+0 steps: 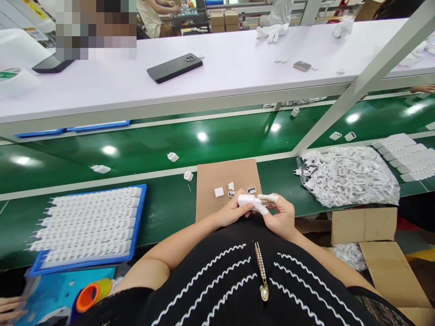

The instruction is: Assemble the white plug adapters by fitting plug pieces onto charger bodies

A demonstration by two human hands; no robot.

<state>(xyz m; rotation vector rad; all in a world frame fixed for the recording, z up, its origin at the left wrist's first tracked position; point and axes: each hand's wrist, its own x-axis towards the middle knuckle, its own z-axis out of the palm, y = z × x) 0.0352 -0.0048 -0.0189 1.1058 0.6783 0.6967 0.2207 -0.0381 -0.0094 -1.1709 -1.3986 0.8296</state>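
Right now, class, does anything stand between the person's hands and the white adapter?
Nothing visible blocks them. The left hand holds the white adapter directly; the right hand is at its pronged end, with only white finger coverings in between.

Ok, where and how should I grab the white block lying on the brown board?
Probably pinch its near and far sides, coming from above left: the white block is small and boxy, with bare brown board at its left and small parts close on its right.
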